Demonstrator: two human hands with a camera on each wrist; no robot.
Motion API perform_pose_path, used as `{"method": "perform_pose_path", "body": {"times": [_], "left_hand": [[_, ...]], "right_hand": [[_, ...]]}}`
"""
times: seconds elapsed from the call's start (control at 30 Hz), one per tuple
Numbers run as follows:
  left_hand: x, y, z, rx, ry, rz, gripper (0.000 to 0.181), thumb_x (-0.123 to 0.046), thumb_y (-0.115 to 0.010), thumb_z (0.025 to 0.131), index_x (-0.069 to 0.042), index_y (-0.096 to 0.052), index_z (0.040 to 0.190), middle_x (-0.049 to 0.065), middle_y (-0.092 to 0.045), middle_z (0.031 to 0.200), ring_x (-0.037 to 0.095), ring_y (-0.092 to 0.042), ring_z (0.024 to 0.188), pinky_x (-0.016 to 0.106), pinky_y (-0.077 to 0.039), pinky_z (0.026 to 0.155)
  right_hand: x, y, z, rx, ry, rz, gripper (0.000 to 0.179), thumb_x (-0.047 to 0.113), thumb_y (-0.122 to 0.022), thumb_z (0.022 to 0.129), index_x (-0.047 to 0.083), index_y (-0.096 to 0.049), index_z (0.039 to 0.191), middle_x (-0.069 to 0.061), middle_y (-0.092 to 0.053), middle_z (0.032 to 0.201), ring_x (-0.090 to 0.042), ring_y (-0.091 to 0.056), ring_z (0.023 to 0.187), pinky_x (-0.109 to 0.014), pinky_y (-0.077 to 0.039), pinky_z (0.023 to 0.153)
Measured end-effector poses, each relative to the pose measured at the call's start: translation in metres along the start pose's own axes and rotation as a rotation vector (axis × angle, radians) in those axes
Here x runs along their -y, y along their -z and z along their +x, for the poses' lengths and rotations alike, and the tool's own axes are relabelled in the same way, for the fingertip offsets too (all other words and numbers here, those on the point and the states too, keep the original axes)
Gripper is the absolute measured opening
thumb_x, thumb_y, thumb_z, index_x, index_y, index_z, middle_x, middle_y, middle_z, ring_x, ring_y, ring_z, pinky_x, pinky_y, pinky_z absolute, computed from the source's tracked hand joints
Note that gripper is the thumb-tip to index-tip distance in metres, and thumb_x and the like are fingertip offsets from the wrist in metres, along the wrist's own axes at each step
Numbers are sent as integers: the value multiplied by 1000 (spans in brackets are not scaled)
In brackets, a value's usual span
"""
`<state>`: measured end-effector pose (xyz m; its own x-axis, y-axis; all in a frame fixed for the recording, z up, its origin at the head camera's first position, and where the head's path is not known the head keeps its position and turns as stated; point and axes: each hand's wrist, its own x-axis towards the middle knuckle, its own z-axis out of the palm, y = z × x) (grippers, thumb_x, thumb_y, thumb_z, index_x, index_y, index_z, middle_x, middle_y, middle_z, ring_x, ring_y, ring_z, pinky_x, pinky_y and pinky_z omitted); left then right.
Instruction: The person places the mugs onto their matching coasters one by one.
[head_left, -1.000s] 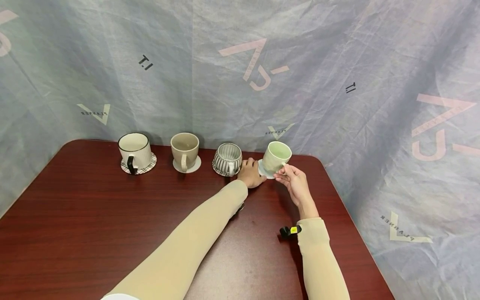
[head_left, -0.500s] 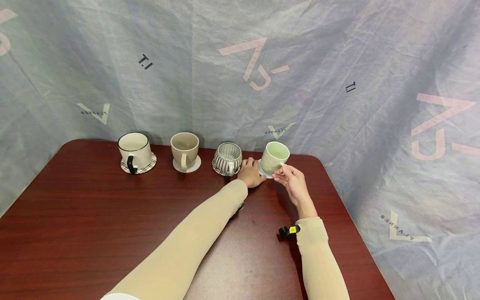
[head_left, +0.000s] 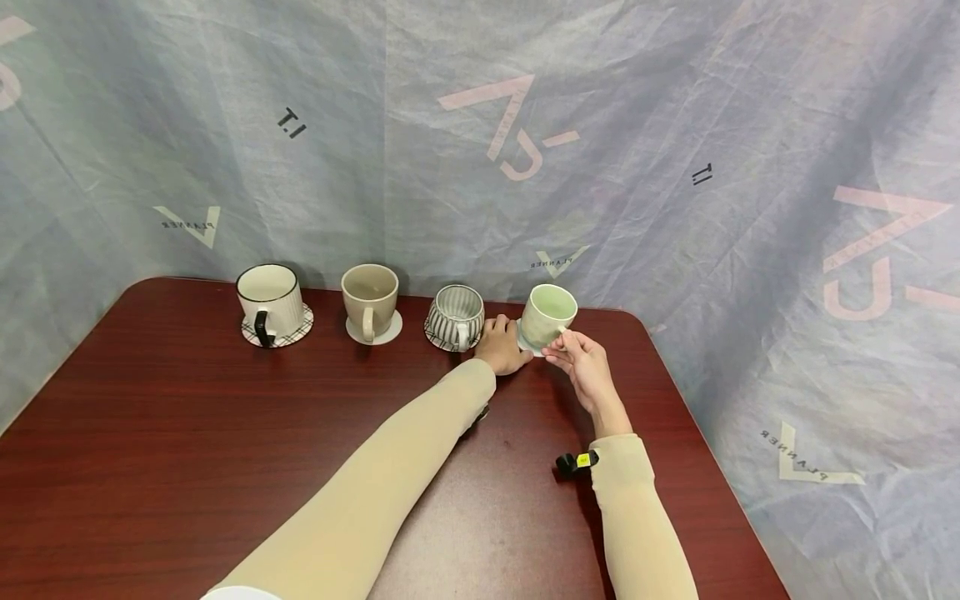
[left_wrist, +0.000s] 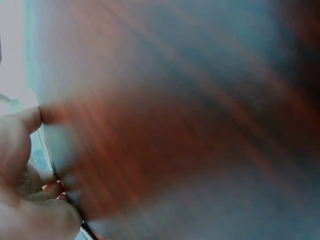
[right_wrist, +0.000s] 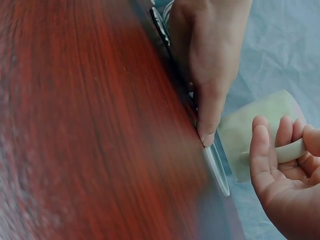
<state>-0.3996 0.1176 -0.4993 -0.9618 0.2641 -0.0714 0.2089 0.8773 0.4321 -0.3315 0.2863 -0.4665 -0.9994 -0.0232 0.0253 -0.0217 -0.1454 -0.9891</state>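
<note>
A pale green mug (head_left: 547, 317) is over a light round coaster (head_left: 524, 343) at the back right of the table. My right hand (head_left: 587, 367) pinches the mug's handle (right_wrist: 291, 151) between thumb and fingers. In the right wrist view the mug's base is close over the coaster, with a narrow gap showing. My left hand (head_left: 501, 348) rests on the table between this coaster and a striped glass-like cup (head_left: 456, 317). Its thumb (right_wrist: 209, 125) presses at the light coaster's edge, while its fingers reach beside the striped cup's checked coaster (head_left: 440, 340).
Left of the striped cup stand a beige mug (head_left: 370, 300) on a white coaster (head_left: 390, 332) and a white black-rimmed mug (head_left: 277, 304) on a checked coaster (head_left: 302, 333). A grey printed curtain (head_left: 480, 208) hangs behind the dark red table (head_left: 225, 442).
My right hand has shifted the green mug slightly left and lowered it a little over its coaster. The left hand and the other mugs have stayed in place.
</note>
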Motion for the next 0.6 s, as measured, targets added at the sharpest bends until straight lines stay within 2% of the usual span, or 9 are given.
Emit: {"method": "perform_pose_path", "body": {"times": [0.23, 0.6], "left_hand": [[3, -4, 3, -3, -11, 4, 77, -51, -67, 102, -5, -43, 159, 11, -39, 153, 34, -31, 148, 40, -32, 124], [1, -2, 2, -1, -2, -2, 77, -51, -68, 101, -6, -43, 159, 10, -39, 152, 34, -30, 149, 40, -32, 124]], "right_hand": [[-1, 0, 0, -5, -4, 8, 27, 18, -50, 114, 0, -61, 96, -6, -66, 93, -17, -77, 91, -27, -62, 83], [-2, -1, 0, -3, -16, -2, 28, 20, -51, 114, -2, -60, 99, -6, -66, 94, -17, -77, 93, -27, -62, 84]]}}
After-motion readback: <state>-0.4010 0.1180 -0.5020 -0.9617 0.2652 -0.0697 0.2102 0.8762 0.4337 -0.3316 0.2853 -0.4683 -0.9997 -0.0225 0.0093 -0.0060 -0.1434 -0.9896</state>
